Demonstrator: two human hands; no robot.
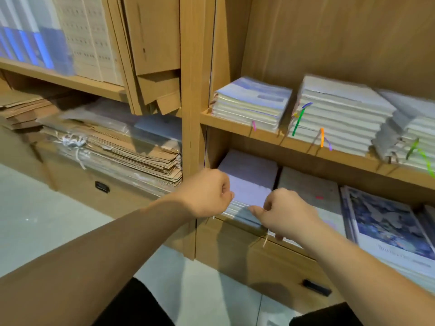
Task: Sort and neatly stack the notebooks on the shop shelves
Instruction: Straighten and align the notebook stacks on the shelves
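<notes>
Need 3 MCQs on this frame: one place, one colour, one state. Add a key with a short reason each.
1. Where do the left hand and right hand work?
A. at the leftmost stack on the lower shelf
B. at an open drawer
C. at a trolley

2. What colour is that stack's top cover?
A. red
B. pale lilac
C. dark green

3. The fingers of both hands are:
A. spread flat
B. out of view
C. curled

Key:
1 A: both hands meet at the front edge of the leftmost stack on the lower shelf.
2 B: the cover between the hands shows pale lilac.
3 C: both hands are curled at the stack's front edge and seem to grip it.
</notes>
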